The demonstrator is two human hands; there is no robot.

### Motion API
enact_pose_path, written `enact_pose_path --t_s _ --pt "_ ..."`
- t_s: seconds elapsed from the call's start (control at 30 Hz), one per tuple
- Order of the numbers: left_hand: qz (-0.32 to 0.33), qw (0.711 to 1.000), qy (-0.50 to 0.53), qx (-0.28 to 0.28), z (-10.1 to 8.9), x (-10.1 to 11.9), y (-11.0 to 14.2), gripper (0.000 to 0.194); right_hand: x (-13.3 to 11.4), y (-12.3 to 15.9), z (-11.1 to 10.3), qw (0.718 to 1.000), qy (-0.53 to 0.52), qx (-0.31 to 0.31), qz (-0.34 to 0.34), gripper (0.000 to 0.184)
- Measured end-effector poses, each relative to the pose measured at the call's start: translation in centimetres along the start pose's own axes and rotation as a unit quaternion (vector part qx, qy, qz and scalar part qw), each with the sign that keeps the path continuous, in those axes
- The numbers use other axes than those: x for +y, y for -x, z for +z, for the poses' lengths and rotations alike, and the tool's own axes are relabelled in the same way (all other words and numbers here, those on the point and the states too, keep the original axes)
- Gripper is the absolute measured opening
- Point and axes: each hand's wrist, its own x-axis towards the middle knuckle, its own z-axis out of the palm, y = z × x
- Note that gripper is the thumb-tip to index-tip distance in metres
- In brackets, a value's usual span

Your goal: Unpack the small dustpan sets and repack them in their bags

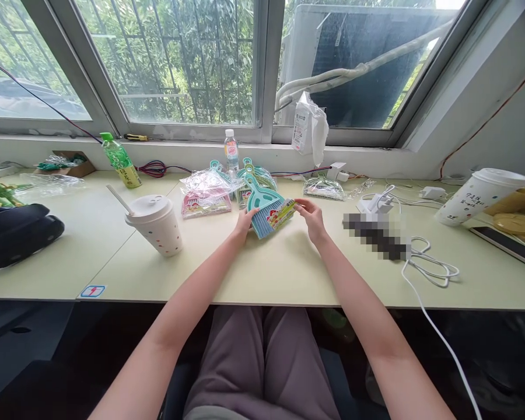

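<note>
A small teal dustpan (257,193) with a blue-bristled brush (263,224) against it is held tilted above the desk, its handle pointing away from me. My left hand (245,223) grips its left edge, thumb on top. Across its right side lies a yellow-green printed card label (282,213). My right hand (311,219) pinches the outer end of that label between thumb and fingers. Just behind are a pink dustpan set in clear plastic wrap (207,201) and more teal sets, partly hidden by the held one.
A white lidded paper cup (157,224) with a straw stands left of my forearm. Further back are a green bottle (120,160), a clear bottle (231,153) and a wrapped set (324,188). To the right lie a white cable (433,265), a tilted cup (479,195) and a phone (510,248).
</note>
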Motion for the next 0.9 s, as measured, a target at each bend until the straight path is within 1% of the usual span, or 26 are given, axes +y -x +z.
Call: enact_pose_path --t_s 0.07,0.13,0.23,0.3,0.4,0.5,0.6,0.67,0.77,0.83,0.9 --pt "-0.005 0.999 0.014 -0.034 0.4 -0.2 0.3 0.035 0.2 0.2 0.5 0.999 0.035 0.016 -0.015 0.034" --pt "0.0 0.997 0.021 -0.071 0.7 -0.3 0.6 0.04 0.2 0.4 0.9 0.995 0.082 0.021 -0.051 0.031" --pt "0.018 0.993 0.028 -0.116 0.9 -0.2 0.9 0.047 -0.1 0.8 1.5 0.979 0.17 0.02 -0.109 0.026" --pt "0.029 0.991 0.036 -0.129 0.8 -0.2 0.9 0.049 0.0 1.0 1.7 0.963 0.234 0.005 -0.133 0.023" --pt "0.041 0.991 0.048 -0.118 0.6 -0.1 0.9 0.05 0.5 1.1 1.9 0.938 0.311 -0.022 -0.153 0.021" --pt "0.039 0.993 0.05 -0.098 0.5 -0.2 0.7 0.047 1.1 1.0 1.9 0.919 0.369 -0.036 -0.138 0.024" --pt "0.035 0.995 0.047 -0.085 0.4 -0.2 0.6 0.043 1.5 0.9 1.8 0.907 0.406 -0.045 -0.101 0.029" --pt "0.033 0.995 0.049 -0.081 0.4 -0.1 0.6 0.043 1.6 0.9 1.7 0.901 0.42 -0.055 -0.09 0.033" --pt "0.035 0.991 0.065 -0.111 0.3 -0.1 0.6 0.047 1.7 0.7 1.5 0.893 0.438 -0.065 -0.08 0.038" --pt "0.043 0.987 0.077 -0.137 0.2 -0.1 0.6 0.05 1.8 0.6 1.2 0.888 0.451 -0.059 -0.071 0.041" --pt "0.048 0.985 0.079 -0.143 0.1 -0.2 0.6 0.053 1.9 0.5 1.1 0.883 0.462 -0.054 -0.064 0.042"
